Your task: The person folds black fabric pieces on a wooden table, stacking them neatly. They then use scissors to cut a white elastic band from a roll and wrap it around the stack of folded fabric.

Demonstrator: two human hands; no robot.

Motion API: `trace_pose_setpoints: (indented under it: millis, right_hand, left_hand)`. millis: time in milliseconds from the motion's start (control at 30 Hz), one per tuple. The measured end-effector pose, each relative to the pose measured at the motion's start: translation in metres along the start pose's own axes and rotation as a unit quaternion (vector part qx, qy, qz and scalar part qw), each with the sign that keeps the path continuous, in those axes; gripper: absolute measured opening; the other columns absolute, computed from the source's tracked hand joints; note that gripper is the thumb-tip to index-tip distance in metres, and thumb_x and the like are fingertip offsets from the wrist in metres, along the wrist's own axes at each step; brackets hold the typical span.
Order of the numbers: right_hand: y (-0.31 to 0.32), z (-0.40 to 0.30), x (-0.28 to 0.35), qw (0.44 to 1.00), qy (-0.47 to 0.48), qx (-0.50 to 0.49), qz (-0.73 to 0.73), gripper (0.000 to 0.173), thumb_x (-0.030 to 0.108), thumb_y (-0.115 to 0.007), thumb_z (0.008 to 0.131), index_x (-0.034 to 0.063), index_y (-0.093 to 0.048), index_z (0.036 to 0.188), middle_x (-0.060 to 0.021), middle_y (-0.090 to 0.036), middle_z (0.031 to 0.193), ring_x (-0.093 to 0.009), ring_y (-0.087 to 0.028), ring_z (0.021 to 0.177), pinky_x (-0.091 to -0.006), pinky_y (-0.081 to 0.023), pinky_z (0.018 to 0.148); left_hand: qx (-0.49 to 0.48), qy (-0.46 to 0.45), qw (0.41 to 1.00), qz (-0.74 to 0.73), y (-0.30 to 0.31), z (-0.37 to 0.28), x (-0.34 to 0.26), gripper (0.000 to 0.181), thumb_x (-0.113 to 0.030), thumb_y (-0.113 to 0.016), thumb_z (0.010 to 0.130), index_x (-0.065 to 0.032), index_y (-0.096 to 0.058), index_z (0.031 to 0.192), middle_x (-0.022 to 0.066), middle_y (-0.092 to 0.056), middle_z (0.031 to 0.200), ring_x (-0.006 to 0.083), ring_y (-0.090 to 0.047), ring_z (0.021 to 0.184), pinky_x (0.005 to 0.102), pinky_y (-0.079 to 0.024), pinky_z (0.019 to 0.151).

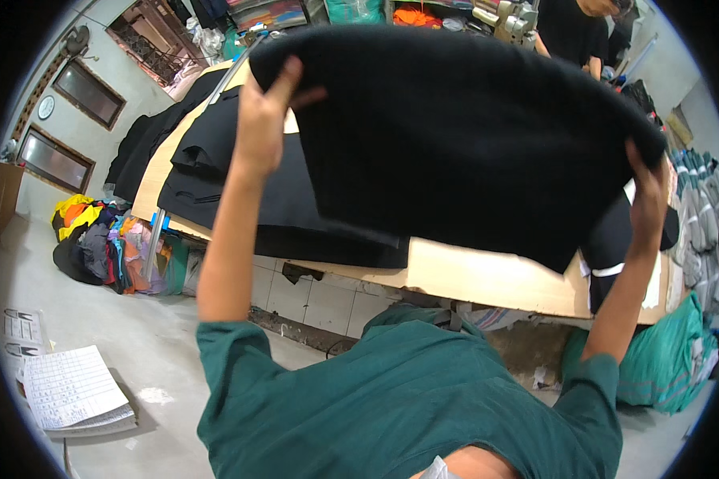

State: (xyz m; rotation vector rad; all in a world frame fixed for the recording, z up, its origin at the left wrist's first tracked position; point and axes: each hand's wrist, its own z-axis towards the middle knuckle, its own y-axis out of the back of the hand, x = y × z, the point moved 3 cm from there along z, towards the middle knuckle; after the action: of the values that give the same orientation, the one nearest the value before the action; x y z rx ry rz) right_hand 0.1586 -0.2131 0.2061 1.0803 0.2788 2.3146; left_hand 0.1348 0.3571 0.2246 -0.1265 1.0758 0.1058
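Observation:
A wide piece of black fabric (455, 138) hangs raised between my two hands over the table. My left hand (266, 114) grips its upper left corner, with the thumb on the near side. At the right end my right hand (648, 185) holds the other upper corner, and its fingers are partly hidden by the cloth. The lower edge droops toward the wooden tabletop (491, 269). Flat black cloth pieces (281, 197) lie on the table beneath and to the left of the raised fabric.
A metal rail (230, 78) crosses the table at the left. Colourful cloth scraps (120, 245) are heaped beyond its left end. A green sack (665, 365) stands at the right. Another person (575, 36) is behind the table, near a machine (512, 21). A paper pad (75, 389) bears handwriting.

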Motion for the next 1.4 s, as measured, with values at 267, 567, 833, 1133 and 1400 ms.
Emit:
trace_pose_setpoints:
  millis: [267, 567, 833, 1133, 1400]
  right_hand:
    - [-0.149, 0.072, 0.132, 0.944, 0.066, -0.015, 0.324, 0.037, 0.011, -0.076, 0.101, 0.0069, -0.066, 0.136, -0.0048, -0.075, 0.117, -0.016, -0.071, 0.104, -0.0251, -0.055, 0.092]
    - [-0.310, -0.194, 0.066, 0.982, 0.025, 0.152, 0.105, 0.071, -0.023, -0.063, 0.072, 0.0174, -0.074, 0.129, -0.0108, -0.061, 0.144, -0.036, -0.049, 0.142, -0.0460, -0.043, 0.119]
    - [-0.326, -0.294, 0.050, 0.908, -0.308, 0.201, 0.202, 0.085, -0.021, -0.040, 0.077, 0.0180, -0.067, 0.147, -0.0182, -0.048, 0.159, -0.032, -0.048, 0.148, -0.0492, -0.042, 0.122]
    - [-0.360, -0.250, 0.057, 0.825, -0.502, 0.155, 0.208, 0.096, 0.064, -0.056, 0.107, -0.0157, -0.039, 0.159, -0.0300, -0.047, 0.163, -0.040, -0.044, 0.153, -0.0468, -0.027, 0.129]
    - [-0.353, -0.186, 0.127, 0.899, -0.386, 0.020, 0.205, 0.050, 0.036, -0.068, 0.108, -0.0056, -0.068, 0.135, -0.0086, -0.070, 0.120, -0.015, -0.061, 0.111, -0.0319, -0.048, 0.099]
  left_hand:
    - [-0.076, -0.190, 0.971, -0.122, 0.145, 0.108, -0.019, 0.033, 0.005, -0.060, 0.093, 0.0060, -0.062, 0.126, 0.0214, -0.064, 0.124, 0.0378, -0.064, 0.124, 0.0620, -0.062, 0.104]
    - [-0.289, 0.049, 0.925, -0.240, 0.302, -0.151, 0.180, 0.015, -0.009, -0.050, 0.101, -0.0092, -0.065, 0.098, 0.0116, -0.071, 0.132, 0.0257, -0.066, 0.124, 0.0442, -0.049, 0.117]
    - [-0.341, 0.221, 0.865, -0.293, 0.282, -0.215, 0.205, 0.070, 0.001, -0.048, 0.070, -0.0030, -0.055, 0.140, 0.0139, -0.062, 0.137, 0.0334, -0.060, 0.127, 0.0479, -0.049, 0.111]
    - [-0.160, 0.391, 0.901, 0.101, 0.315, -0.169, 0.175, 0.083, -0.037, -0.083, 0.097, 0.0045, -0.045, 0.158, 0.0270, -0.044, 0.164, 0.0324, -0.039, 0.156, 0.0440, -0.027, 0.130]
    - [-0.103, 0.318, 0.940, 0.072, 0.339, -0.117, 0.152, 0.086, -0.027, -0.083, 0.098, 0.0148, -0.039, 0.159, 0.0233, -0.055, 0.155, 0.0256, -0.054, 0.142, 0.0374, -0.036, 0.124]
